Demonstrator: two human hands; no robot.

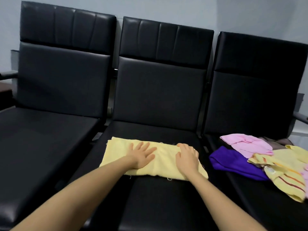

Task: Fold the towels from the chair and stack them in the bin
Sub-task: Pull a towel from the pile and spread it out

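Head view, items as I log them from my station.

1. Yellow towel [166, 162]: folded into a long band, lying crosswise on the seat of the middle chair [158, 197], loose threads at its near edge.
2. Left hand [143, 155]: flat, palm down, fingers spread, pressing on the middle of the yellow towel; it grips nothing.
3. Right hand [187, 157]: palm down on the towel's right end, fingers bent over the far edge. I cannot tell whether they pinch the cloth or only press it.
4. Right chair [266, 205]: seat carries a loose heap of unfolded towels, well apart from the hands.
   - pink towel [246, 144], at the back, crumpled;
   - purple towel [233, 162], nearest the middle chair, partly under the others;
   - yellow striped towel [286, 170], at the front, overlapping the purple one and running out of frame;
   - brownish cloth [281, 140], mostly hidden behind the pink towel.
5. Left chair [41, 139]: black, padded, same make as the other two.
6. Pale wall [166, 9] behind all three backrests.

Both forearms cross the middle seat's front and hide part of it.
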